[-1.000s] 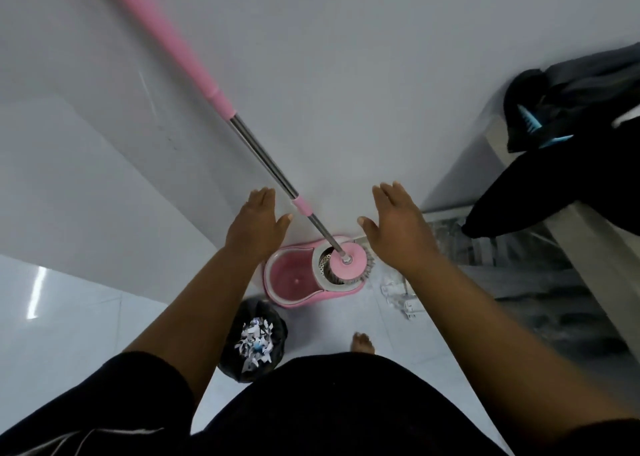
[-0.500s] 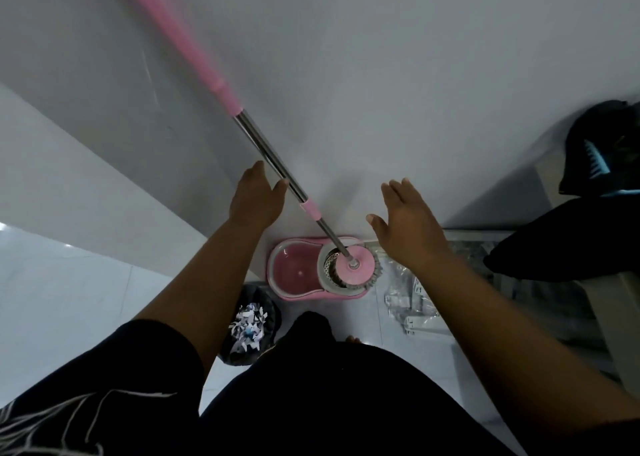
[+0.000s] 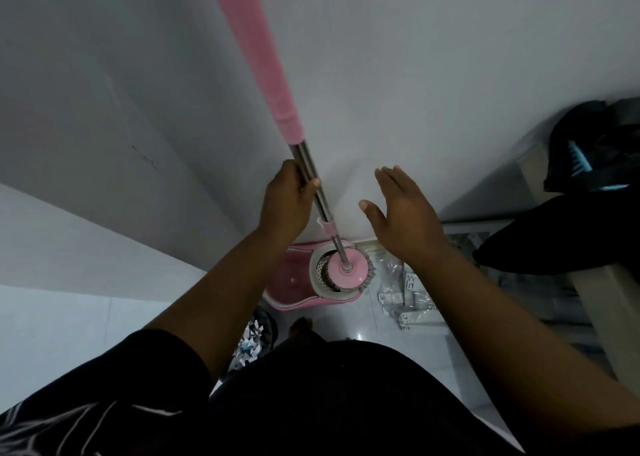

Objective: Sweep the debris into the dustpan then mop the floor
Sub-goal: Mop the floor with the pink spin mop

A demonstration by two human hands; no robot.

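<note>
Looking down past the person's black garment (image 3: 329,403), we meet two bare forearms first. The left hand (image 3: 287,206) has fingers and thumb wrapped round the mop's steel shaft (image 3: 320,203), just below the pink foam grip (image 3: 256,57). We judge that this low hold gives control for lifting the head out of the spinner. The right hand (image 3: 405,220) hangs beside the shaft without touching it, fingers straight and close together, thumb spread, ready, we think, for a second hold. Below them, on the pale glossy floor tiles (image 3: 52,334), a black bag (image 3: 270,327) holds white and blue paper scraps (image 3: 247,345). To us that suggests the sweeping is done and the mopping is about to begin; no dustpan shows. A bare foot (image 3: 301,327) stands just beside the bag. Farther on, the pink plastic spin bucket (image 3: 294,282) sits at the floor's edge against the wall. The mop's round pink head (image 3: 347,270), fringed with grey strands, rests in the bucket's perforated metal basket (image 3: 323,275), where a mop is wrung. Dark cloth (image 3: 554,241) is draped over a ledge at the right, and the smooth grey wall (image 3: 415,75) closes the view.
</note>
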